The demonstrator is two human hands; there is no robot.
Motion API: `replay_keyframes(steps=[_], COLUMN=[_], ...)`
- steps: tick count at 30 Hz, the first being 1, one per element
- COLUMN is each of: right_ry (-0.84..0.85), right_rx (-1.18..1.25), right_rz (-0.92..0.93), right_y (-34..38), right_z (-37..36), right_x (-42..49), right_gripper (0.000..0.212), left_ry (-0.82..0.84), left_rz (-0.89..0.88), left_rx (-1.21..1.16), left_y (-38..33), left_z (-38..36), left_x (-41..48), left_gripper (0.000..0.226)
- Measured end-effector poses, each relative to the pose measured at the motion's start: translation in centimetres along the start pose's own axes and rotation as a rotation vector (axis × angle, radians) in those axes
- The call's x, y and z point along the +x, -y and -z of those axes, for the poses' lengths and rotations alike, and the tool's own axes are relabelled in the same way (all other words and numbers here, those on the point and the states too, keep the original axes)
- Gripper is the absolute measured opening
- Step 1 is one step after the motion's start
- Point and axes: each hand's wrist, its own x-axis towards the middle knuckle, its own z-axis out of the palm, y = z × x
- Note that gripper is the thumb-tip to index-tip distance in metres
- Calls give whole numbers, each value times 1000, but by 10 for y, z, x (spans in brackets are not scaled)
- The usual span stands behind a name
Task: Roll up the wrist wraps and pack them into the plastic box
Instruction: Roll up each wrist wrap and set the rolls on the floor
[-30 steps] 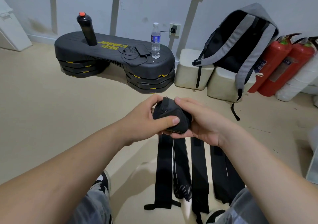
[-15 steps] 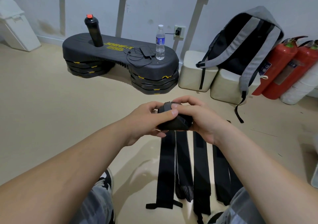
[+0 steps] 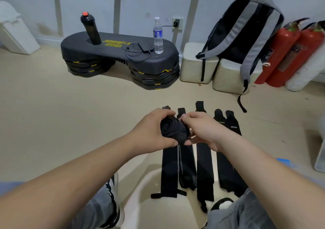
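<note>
Rolled black wrist wrap [image 3: 173, 130], held aloft

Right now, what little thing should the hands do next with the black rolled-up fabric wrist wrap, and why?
Probably press the last end snug against the black rolled-up fabric wrist wrap. The left hand and right hand both grip it, its spiral looks fully wound, and more flat black wraps lie on the floor.

The left hand [image 3: 153, 132] and right hand [image 3: 204, 129] are hiding both sides of the rolled wrap [image 3: 173, 128] and the middles of the flat wraps [image 3: 204, 167] beneath it. Far right of the rolled wrap, a blue object [image 3: 284, 162] is appearing only as a blur, and a white object [image 3: 320, 153] is running off the edge.
</note>
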Motion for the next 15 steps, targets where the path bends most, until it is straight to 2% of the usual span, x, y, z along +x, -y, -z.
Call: replay_keyframes(steps=[7, 12, 15], right_ry=[-138, -94, -75], right_rx=[151, 300, 259], right_rz=[-122, -321, -395], right_y=[-31, -59, -84], right_z=[-26, -65, -84], right_x=[38, 93, 128], right_gripper=[18, 17, 20], left_ry=[-23, -34, -43], left_rz=[93, 305, 399], left_rx=[-20, -13, -9], left_y=[20, 87, 137], left_z=[-26, -32, -42], left_x=[19, 28, 31], left_gripper=[56, 56, 57])
